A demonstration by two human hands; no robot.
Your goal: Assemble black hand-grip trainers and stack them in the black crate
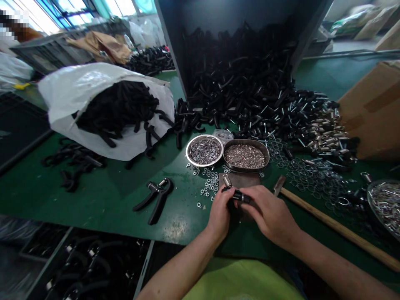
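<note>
one black part point(240, 196) sits pinched between both hands, over the brown plate point(250, 180), long axis roughly crosswise; a spring point(227, 181) tilts up at its left end. left hand point(220, 211) and right hand point(275, 212) both touch it, fingers nearly closed; their grip hides its underside.

windows point(129, 7) glare at the upper left — nearly washed out; the bin point(234, 25) sits in dark shadow, and the frame's edges look stretched and soft.
</note>
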